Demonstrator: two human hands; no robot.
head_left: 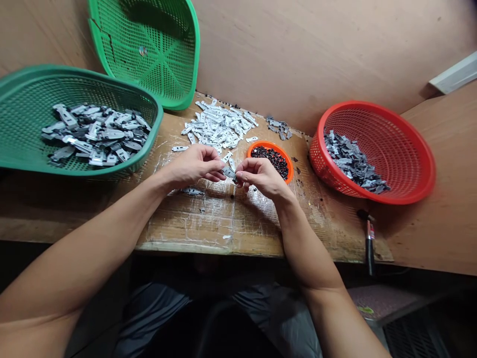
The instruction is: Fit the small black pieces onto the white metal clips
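Note:
Between my two hands, over the middle of the bench, is a small flat grey metal piece point(228, 172). My left hand point(196, 165) pinches its left end with thumb and fingers. At its right end, my right hand point(261, 175) is closed on it, the fingertips around a dark bit too small to make out. Just behind my hands lies a heap of silvery metal plates point(219, 124) with slots and holes. An orange dish point(289, 166) of small black parts point(272, 160) stands right behind my right hand. Near my left hand's underside lies one more metal piece point(193, 191).
A dark green basket point(22, 129) at left holds many metal pieces point(100, 132). Behind it leans a bright green basket point(160, 59). At right, a red basket point(406, 144) contains grey plates point(352, 159). A small grey pile point(279, 128) lies at the back; a black-handled tool point(369, 248) rests by the front edge.

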